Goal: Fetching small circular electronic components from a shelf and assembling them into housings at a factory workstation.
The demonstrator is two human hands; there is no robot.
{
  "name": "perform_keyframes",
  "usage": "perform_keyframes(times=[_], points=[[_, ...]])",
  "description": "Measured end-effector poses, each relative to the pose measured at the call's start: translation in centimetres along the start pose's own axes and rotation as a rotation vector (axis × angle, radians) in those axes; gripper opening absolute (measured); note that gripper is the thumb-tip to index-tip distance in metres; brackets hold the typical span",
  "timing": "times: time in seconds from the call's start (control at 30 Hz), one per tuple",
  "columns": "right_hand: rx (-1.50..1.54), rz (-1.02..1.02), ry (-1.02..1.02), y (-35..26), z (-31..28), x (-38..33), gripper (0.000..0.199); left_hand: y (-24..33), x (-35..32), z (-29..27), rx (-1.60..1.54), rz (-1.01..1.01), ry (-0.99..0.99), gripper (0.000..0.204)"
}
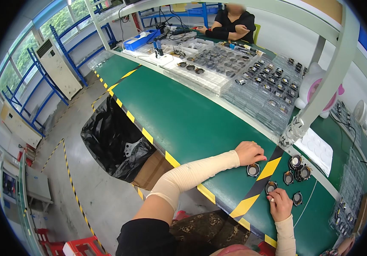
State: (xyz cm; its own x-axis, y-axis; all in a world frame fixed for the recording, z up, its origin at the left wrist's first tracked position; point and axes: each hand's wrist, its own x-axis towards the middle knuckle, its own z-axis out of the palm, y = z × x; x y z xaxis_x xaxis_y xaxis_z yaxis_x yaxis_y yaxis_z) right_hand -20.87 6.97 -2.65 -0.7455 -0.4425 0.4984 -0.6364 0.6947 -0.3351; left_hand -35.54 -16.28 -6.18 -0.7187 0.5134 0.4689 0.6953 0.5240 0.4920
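Observation:
My left hand [250, 152] rests on the green table [183, 115], fingers curled over a small round black speaker part [253, 170]. My right hand [280, 204] pinches another round speaker part [271, 187] lying by the yellow-and-black stripe [258, 185]. Several more round parts [298, 166] sit in a loose group just right of my hands. Both forearms wear beige sleeves.
Clear plastic trays [264, 91] filled with parts are stacked across the table's far side. A white frame post [320, 89] stands near a white moulded tray [318, 149]. A black-lined bin [115, 141] sits on the floor at left. Another person [230, 23] sits at the far end.

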Motion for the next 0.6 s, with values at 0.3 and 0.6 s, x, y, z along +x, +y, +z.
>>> perform_keyframes(times=[0.3,0.6], points=[[0.010,0.000,-0.006,-0.7,0.4,-0.3,0.017,0.2,-1.2,-0.7,-0.003,-0.011,-0.003,0.030],[-0.087,-0.024,0.027,1.0,0.8,-0.5,0.015,-0.2,0.0,-0.3,0.016,0.001,-0.009,0.024]])
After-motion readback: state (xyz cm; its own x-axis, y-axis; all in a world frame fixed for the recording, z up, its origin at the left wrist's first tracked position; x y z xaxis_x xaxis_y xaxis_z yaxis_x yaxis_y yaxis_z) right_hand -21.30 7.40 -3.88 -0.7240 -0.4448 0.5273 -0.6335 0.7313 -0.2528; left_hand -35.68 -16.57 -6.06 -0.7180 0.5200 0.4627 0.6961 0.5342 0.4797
